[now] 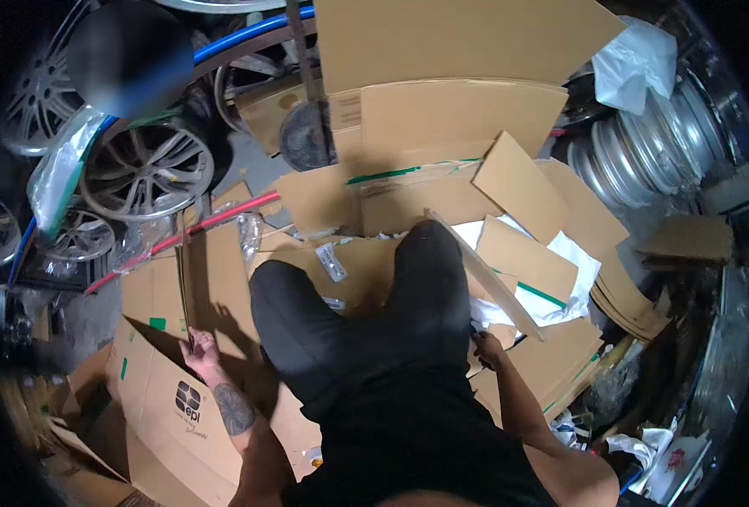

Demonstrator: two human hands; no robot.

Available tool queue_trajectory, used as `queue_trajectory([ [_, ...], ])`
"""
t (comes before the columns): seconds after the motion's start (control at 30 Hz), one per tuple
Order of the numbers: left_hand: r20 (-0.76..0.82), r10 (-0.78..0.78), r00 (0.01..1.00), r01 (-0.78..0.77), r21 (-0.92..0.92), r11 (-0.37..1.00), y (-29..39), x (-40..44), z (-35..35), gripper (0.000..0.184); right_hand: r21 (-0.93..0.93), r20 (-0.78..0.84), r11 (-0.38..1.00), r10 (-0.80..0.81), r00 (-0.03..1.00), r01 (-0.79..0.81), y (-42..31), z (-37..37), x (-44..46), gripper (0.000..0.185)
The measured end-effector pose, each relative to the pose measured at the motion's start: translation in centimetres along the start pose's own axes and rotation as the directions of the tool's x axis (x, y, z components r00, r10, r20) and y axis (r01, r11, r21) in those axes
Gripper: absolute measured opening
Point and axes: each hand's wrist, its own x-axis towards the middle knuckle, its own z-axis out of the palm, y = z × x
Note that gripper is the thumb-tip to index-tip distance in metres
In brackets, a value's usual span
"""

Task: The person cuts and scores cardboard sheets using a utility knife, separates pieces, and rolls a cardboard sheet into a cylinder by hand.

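My left hand is closed on the upright edge of a cardboard piece, left of my knees. Below it stands a large cardboard box with a black printed logo and bits of green tape. Beside my right thigh, my right hand is closed around something small and dark that I cannot make out. Near that hand lie a long narrow cardboard strip and a flat cardboard piece with green tape. White sheeting shows between the pieces.
Tall cardboard sheets stand ahead. Alloy wheels lie at the upper left, near a red bar and a blue tube. Stacked silver rims are at the right, with clear plastic wrap lower down.
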Motion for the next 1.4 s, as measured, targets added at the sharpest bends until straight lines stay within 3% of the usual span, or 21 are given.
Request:
queue_trajectory([
  [0.07, -0.019, -0.025, 1.0, 0.025, 0.015, 1.0, -2.6, -4.5, 2.7, 0.043, -0.072, -0.088, 0.997, -0.025, 0.996, 0.018, -1.3, -0.3, -0.4, 0.027],
  [0.1, 0.241, -0.177, 0.954, 0.161, 0.086, 0.983, -1.9, -2.1, -1.3, 0.041, -0.242, -0.111, 0.954, -0.211, 0.971, 0.179, 0.3, 0.1, 1.9, 0.025],
  [0.13, 0.039, -0.246, 0.969, 0.229, 0.244, 0.942, -3.3, -4.6, -0.1, 0.04, -0.303, -0.091, 0.921, -0.284, 0.955, 0.245, 0.7, 0.2, 3.0, 0.024],
  [0.27, -0.059, -0.101, 0.993, 0.085, 0.957, 0.276, -10.8, -11.4, -0.2, 0.042, -0.226, 0.012, 0.941, -0.255, 0.967, 0.252, -6.8, 0.7, -1.7, 0.028],
  [0.33, 0.464, 0.066, 0.883, -0.453, 0.881, -0.134, -14.7, -13.9, -1.7, 0.045, -0.132, 0.034, 0.968, -0.21, 0.977, 0.212, -11.6, 0.9, -5.7, 0.03],
  [0.4, 0.633, -0.248, 0.733, -0.672, 0.73, -0.124, -16.8, -26.7, 12.2, 0.047, -0.143, -0.037, 0.873, -0.475, 0.879, 0.465, -11.6, 0.6, -2.8, 0.03],
  [0.43, 0.488, -0.464, 0.74, -0.553, 0.833, -0.006, -16.3, -31.5, 17.1, 0.043, -0.126, -0.062, 0.836, -0.544, 0.836, 0.535, -12.4, 0.2, -1.9, 0.03],
  [0.47, 0.409, -0.753, 0.516, -0.423, 0.886, 0.192, -14.8, -34.7, 20.5, 0.038, -0.109, -0.086, 0.795, -0.606, 0.791, 0.597, -13.3, 0.3, -1.2, 0.03],
  [0.5, 0.579, -0.798, 0.168, -0.475, 0.757, 0.449, -15.8, -35.8, 21.3, 0.037, -0.195, -0.14, 0.733, -0.679, 0.721, 0.652, -14.7, 0.4, -0.2, 0.026],
  [0.53, 0.665, -0.691, -0.284, -0.274, 0.634, 0.723, -16.8, -36.9, 22.1, 0.036, -0.286, -0.18, 0.66, -0.749, 0.637, 0.695, -17.0, 0.0, 1.0, 0.022],
  [0.57, 0.625, -0.485, -0.612, 0.012, 0.62, 0.785, -17.9, -38.1, 22.9, 0.035, -0.377, -0.205, 0.577, -0.815, 0.542, 0.724, -19.8, -0.5, 2.2, 0.018],
  [0.67, 0.525, -0.58, -0.624, -0.184, 0.622, 0.761, -18.5, -38.6, 25.9, 0.034, -0.231, -0.109, 0.646, -0.76, 0.641, 0.727, -32.3, -0.3, 0.8, 0.019],
  [0.7, 0.5, -0.64, -0.584, -0.345, 0.561, 0.753, -18.6, -37.6, 25.9, 0.034, -0.45, -0.152, 0.389, -0.921, 0.36, 0.804, -34.9, 0.1, 6.4, 0.016],
  [0.73, 0.488, -0.719, -0.495, -0.482, 0.535, 0.694, -18.4, -37.3, 26.9, 0.028, -0.501, -0.116, 0.358, -0.93, 0.349, 0.788, -38.5, 0.2, 6.8, 0.023],
  [0.8, 0.374, -0.761, -0.53, -0.41, 0.673, 0.616, -18.5, -36.1, 26.2, 0.024, -0.639, -0.031, 0.301, -0.929, 0.368, 0.707, -45.7, 1.0, 4.7, 0.036],
  [0.87, 0.662, -0.682, -0.311, -0.054, 0.704, 0.708, -19.6, -35.8, 21.6, 0.027, -0.736, 0.061, 0.224, -0.918, 0.393, 0.639, -49.6, 2.1, 4.9, 0.041],
  [0.97, 0.621, -0.748, 0.233, 0.522, 0.569, 0.635, -19.3, -39.1, 20.1, 0.042, -0.765, 0.112, 0.154, -0.924, 0.365, 0.625, -50.8, 3.9, 7.2, 0.041],
  [1.03, 0.534, -0.748, 0.394, 0.583, 0.483, 0.653, -18.4, -40.8, 22.6, 0.039, -0.777, 0.043, 0.193, -0.934, 0.356, 0.599, -49.6, 5.5, 7.4, 0.038],
  [1.13, 0.692, -0.598, 0.404, 0.609, 0.284, 0.74, -22.0, -41.9, 27.5, 0.035, -0.754, 0.142, 0.238, -0.851, 0.506, 0.612, -46.5, 6.0, 4.0, 0.038],
  [1.3, 0.71, -0.56, 0.426, 0.745, 0.077, 0.663, -22.7, -44.4, 29.2, 0.051, -0.76, 0.063, 0.199, -0.925, 0.375, 0.619, -34.9, 8.2, 0.5, 0.028],
  [1.4, 0.692, -0.602, 0.399, 0.79, 0.074, 0.609, -21.7, -45.1, 28.1, 0.054, -0.805, 0.005, 0.306, -0.854, 0.521, 0.509, -33.4, 9.8, -0.6, 0.024],
])
